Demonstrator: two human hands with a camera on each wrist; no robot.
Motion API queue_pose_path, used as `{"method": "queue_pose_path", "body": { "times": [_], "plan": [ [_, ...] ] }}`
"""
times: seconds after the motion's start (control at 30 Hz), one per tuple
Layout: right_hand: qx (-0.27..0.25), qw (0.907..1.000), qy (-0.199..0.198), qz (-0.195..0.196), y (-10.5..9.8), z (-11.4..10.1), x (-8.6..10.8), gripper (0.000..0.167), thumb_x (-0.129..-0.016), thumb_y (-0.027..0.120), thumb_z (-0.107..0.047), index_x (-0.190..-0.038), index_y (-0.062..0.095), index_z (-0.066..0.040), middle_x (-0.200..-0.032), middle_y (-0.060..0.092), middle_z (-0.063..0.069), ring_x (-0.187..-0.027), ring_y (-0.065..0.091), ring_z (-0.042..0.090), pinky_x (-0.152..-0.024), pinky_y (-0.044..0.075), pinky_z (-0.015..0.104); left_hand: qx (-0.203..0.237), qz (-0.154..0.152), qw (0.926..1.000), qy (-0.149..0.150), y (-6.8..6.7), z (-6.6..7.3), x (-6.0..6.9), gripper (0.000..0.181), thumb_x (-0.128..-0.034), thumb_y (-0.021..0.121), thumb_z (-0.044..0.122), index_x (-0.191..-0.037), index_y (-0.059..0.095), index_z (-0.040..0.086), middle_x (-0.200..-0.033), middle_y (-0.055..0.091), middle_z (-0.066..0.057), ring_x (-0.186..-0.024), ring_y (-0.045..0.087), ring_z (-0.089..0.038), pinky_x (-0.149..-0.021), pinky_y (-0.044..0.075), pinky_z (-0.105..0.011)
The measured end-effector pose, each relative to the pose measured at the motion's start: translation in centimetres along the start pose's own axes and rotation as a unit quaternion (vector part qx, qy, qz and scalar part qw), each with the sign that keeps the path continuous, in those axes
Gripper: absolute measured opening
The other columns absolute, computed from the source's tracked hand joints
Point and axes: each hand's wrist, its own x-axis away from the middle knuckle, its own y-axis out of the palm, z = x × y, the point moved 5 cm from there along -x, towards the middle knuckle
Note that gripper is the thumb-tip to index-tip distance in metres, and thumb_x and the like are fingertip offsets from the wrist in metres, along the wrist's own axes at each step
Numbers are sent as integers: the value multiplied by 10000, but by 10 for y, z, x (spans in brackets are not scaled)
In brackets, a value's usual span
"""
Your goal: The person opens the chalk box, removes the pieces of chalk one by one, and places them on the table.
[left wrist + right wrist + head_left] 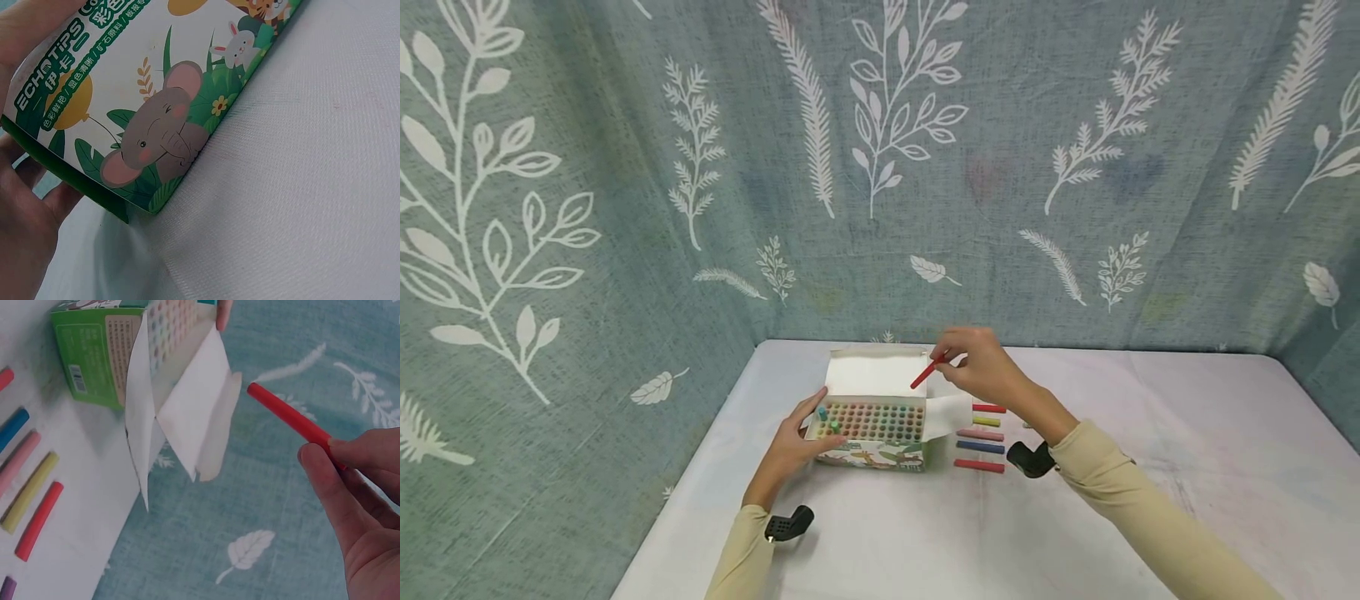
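Note:
A red chalk stick (287, 414) is pinched between the thumb and fingertips of my right hand (981, 362), slanting down over the right side of the raised lid. The chalk box (871, 456) stands with its white lid (876, 372) tipped back and a tray full of round holes (880, 421) exposed. A blue chalk (822, 412) and a green chalk (835, 426) poke up from the tray's left end. My left hand (793, 442) grips that end, thumb at the front and fingers toward the back. Animal pictures, including an elephant (162, 131), cover the side in the left wrist view.
Right of the box lie several loose chalks in a column, among them a blue chalk (980, 447) and a yellow chalk (31, 490). A white side flap (947, 417) sticks out toward them. The patterned curtain (1000, 167) hangs behind the white-covered table (1075, 533).

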Motion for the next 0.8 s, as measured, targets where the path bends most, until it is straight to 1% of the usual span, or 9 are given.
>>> {"method": "queue_pose_path", "body": {
  "times": [0.1,0.2,0.33,0.53,0.8],
  "plan": [
    [-14,9999,98,73,-5,3,6,93,-796,701,62,-846,710,-16,-858,638,46,-776,667,187,-643,559,263,-34,35,10000,14,0,-6,-2,875,-764,800,352,-1477,293,374,-1525,248,6,-1413,169,-271,-1075,218,-593],
    [-31,9998,158,152,-10,6,12,94,-792,709,59,-845,708,-19,-854,635,41,-773,667,185,-639,560,261,-20,30,10000,18,0,-8,-3,872,-762,799,365,-1470,292,395,-1527,244,12,-1416,160,-269,-1077,211,-596],
    [-90,9994,274,211,-16,9,21,92,-796,711,53,-851,711,-21,-864,636,40,-785,666,189,-653,563,270,25,24,10000,36,0,-8,-3,868,-765,799,354,-1471,295,387,-1528,242,8,-1415,163,-268,-1075,209,-599],
    [-71,9984,424,369,-25,15,33,93,-802,708,43,-855,714,-33,-888,652,45,-797,670,192,-659,566,284,-71,10,10000,60,0,-5,-2,866,-770,793,362,-1476,291,377,-1529,239,12,-1419,153,-264,-1076,201,-604],
    [25,9970,458,625,-37,21,49,104,-788,720,55,-853,717,-26,-873,656,57,-786,673,205,-636,569,290,-83,50,10000,4,-1,-6,-2,867,-774,792,347,-1483,293,351,-1531,238,3,-1416,160,-268,-1080,204,-594]
  ]
}}
